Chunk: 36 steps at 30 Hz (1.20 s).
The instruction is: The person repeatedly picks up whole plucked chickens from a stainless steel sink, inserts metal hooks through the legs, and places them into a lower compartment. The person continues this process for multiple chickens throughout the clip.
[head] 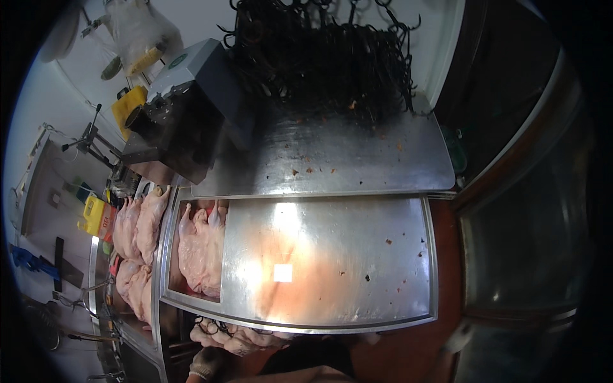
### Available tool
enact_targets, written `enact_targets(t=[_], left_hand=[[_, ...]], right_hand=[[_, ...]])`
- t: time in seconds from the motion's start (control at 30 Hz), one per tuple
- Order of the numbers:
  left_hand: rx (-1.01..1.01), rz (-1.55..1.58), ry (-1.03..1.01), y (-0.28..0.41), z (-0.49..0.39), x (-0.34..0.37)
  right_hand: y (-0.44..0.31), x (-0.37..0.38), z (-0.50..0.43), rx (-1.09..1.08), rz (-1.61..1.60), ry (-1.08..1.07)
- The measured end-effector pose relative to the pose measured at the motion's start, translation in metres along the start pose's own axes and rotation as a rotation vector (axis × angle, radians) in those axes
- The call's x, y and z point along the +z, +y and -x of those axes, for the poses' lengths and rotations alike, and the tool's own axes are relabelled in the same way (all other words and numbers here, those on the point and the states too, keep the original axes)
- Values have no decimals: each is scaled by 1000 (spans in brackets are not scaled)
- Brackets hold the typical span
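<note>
My left hand [206,362], in a knitted work glove, is low in the view, just below a pile of plucked poultry carcasses [237,339] with black metal hooks among them. The dark part of the glove hides its fingers. My right hand [459,337], also gloved, is far off to the lower right, beside a dark glass-like panel; it is blurred and dim. Before me lies a stainless steel tray-like worktop [330,263] with small scraps on it. More plucked carcasses [200,253] show in an opening at its left end.
Other carcasses [139,225] lie in a metal basin further left, near a yellow jug [94,218]. Behind the worktop is a steel table [311,158], with many dark hooks [325,57] hanging above it and a grey box-shaped appliance [203,72] at its left.
</note>
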<state>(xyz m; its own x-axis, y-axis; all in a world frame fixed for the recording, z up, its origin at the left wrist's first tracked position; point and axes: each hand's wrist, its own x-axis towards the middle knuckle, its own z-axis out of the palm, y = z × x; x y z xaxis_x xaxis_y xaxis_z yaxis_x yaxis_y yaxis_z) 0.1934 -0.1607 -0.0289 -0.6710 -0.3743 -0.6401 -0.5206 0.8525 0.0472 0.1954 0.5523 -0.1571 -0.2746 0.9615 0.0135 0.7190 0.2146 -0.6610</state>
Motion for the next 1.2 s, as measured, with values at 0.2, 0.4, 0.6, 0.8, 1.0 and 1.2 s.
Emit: enact_targets(t=[0.2,0.4,0.6,0.8,1.0,1.2], left_hand=[[51,65,-30,4,3,18],[-31,415,145,-9,18,42],[-166,783,263,-135,23,146],[-279,1018,179,-170,28,191],[-264,805,63,-114,36,130],[-160,897,55,-107,9,154]], right_hand=[[-397,84,-56,-924,-455,-372],[-636,191,-47,-824,-58,-195],[-668,225,-53,-845,-485,-384],[-728,169,-52,-957,105,-146],[-824,155,-61,-1153,1664,-147],[-820,153,-59,-1070,1164,-99]])
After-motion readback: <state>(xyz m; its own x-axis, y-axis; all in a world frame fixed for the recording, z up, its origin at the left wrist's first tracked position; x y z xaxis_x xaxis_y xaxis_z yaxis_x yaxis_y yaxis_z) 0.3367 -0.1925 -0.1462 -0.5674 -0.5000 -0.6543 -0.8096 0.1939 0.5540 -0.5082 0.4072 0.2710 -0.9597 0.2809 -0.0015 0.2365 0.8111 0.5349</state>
